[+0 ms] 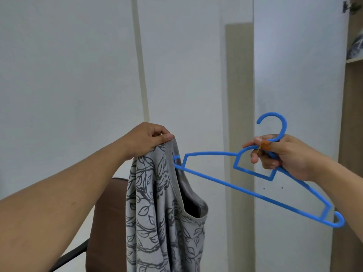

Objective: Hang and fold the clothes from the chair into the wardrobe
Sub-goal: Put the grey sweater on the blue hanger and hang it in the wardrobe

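Your left hand (146, 139) is closed on the top edge of the shirt (161, 209), pinching the fabric between thumb and fingers and holding it up in front of you. Your right hand (282, 156) is clamped on the hanger (247, 190), gripping it at the neck just under the hook (274, 124), with fingers wrapped around the small inner frame. A bit of orange sits on one fingertip of that hand; what it is cannot be told.

Both hands are raised at about the same height and well apart. The hanger is blue plastic and tilts down to your right, its hook pointing up. Its left end reaches the shirt and goes into the opening just below your left hand, so that tip is hidden by the cloth. Its right end, with a small notch hook, hangs free low on the right.

Grey with a dark leaf and vine print, the shirt hangs straight down from your left hand, a wide opening gaping on its right side and showing the dark inside.

Behind the shirt stands the chair (104, 213), brown, with a dark arm (70, 254) showing at the lower left. White walls fill the background. At the far right edge is the wardrobe (351, 118), its wooden side and a shelf (354, 60) visible, with something dark and bundled lying on that shelf.
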